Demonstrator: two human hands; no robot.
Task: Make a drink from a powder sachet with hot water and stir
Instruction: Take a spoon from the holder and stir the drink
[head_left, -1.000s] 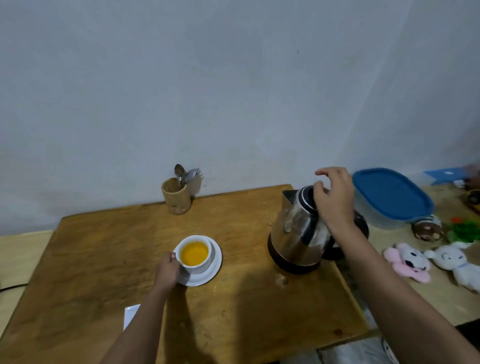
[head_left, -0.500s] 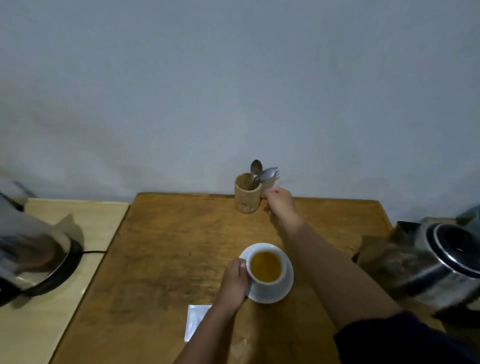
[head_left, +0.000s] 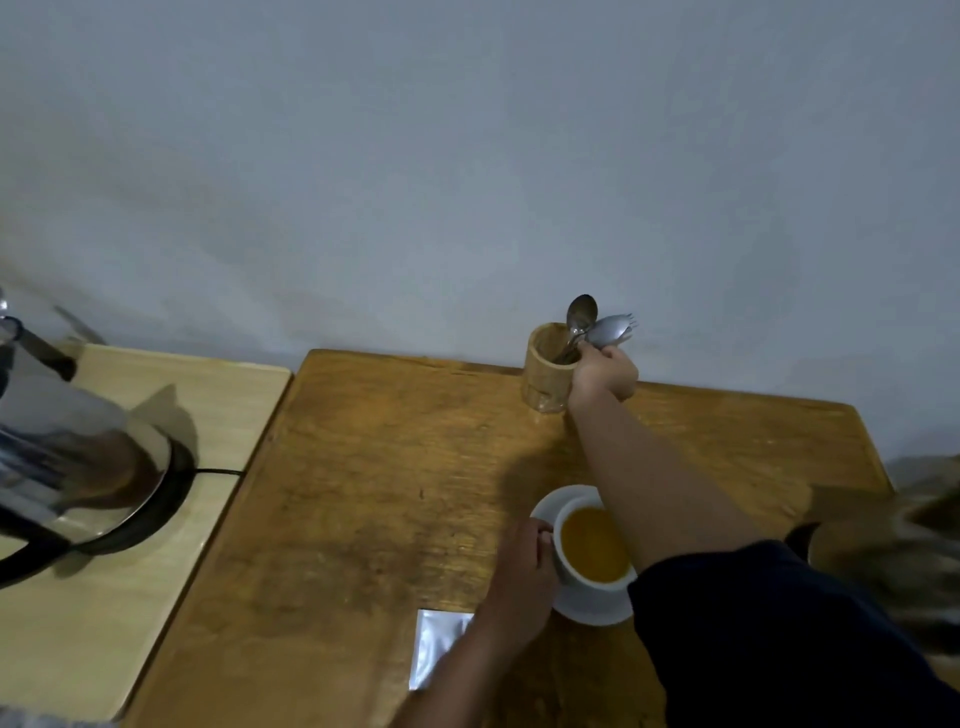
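Observation:
A white cup (head_left: 566, 564) of orange drink stands on a white saucer (head_left: 592, 608) on the wooden table (head_left: 389, 493). My left hand (head_left: 522, 571) grips the cup's left side. Far across the table, my right hand (head_left: 602, 371) reaches a bamboo holder (head_left: 548, 369) by the wall and closes its fingers on the neck of a steel spork (head_left: 610, 330). A spoon (head_left: 581, 312) also stands in the holder. A silver sachet (head_left: 436, 644) lies flat near the table's front, partly under my left forearm.
A steel kettle (head_left: 893, 551) sits blurred at the right edge of the table. On a pale side table (head_left: 156, 395) to the left stands a shiny metal appliance (head_left: 62, 457) on a black base with a cord. A grey wall runs behind.
My right hand left the kettle, crossed to the bamboo holder and closed on the spork. The view swung left, so the kettle slid to the right edge. My left hand stayed on the cup.

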